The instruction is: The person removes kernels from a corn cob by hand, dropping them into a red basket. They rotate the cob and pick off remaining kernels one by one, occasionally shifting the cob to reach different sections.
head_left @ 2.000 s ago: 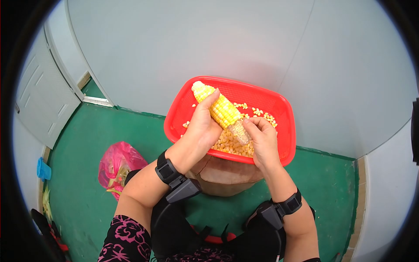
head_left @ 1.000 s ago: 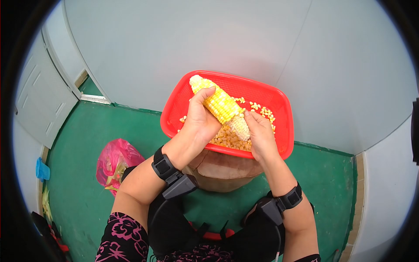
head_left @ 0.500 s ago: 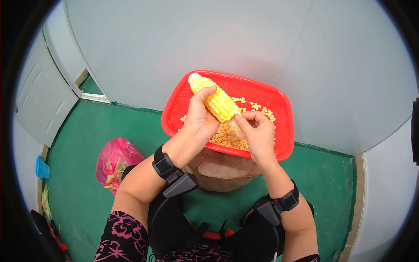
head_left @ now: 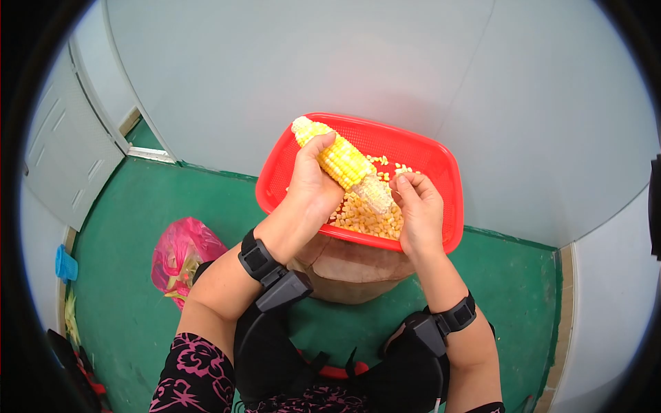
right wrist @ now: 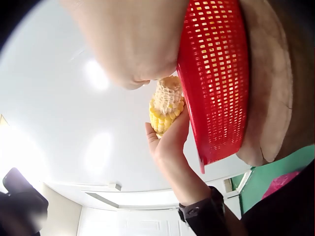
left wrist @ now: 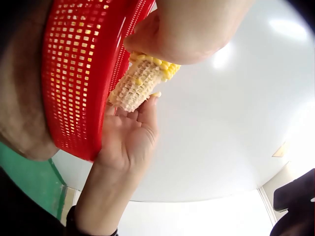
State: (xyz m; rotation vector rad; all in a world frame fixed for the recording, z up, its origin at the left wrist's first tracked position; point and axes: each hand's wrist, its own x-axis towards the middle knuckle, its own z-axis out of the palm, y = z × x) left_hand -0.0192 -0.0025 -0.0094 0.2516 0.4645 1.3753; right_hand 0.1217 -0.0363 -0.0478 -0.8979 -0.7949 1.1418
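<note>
In the head view my left hand grips an ear of corn aslant over the red basket, thumb along its upper side. Yellow kernels cover the upper part; the lower end is mostly stripped to pale cob, with a stray kernel left on it in the left wrist view. My right hand is beside the bare end, fingers loosely bent and slightly apart from the cob. From below, its palm faces the cob, and one loose kernel shows at the thumb tip. Loose corn kernels lie in the basket beneath.
The basket stands on a brownish round stump-like support, close to the grey wall. A pink plastic bag with husks sits on the green floor to the left. Farther left are a blue container and a door.
My right hand has worked at the cob's lower end and now stands slightly off to its right. The left hand keeps its grip; the ear has shifted slightly left.
</note>
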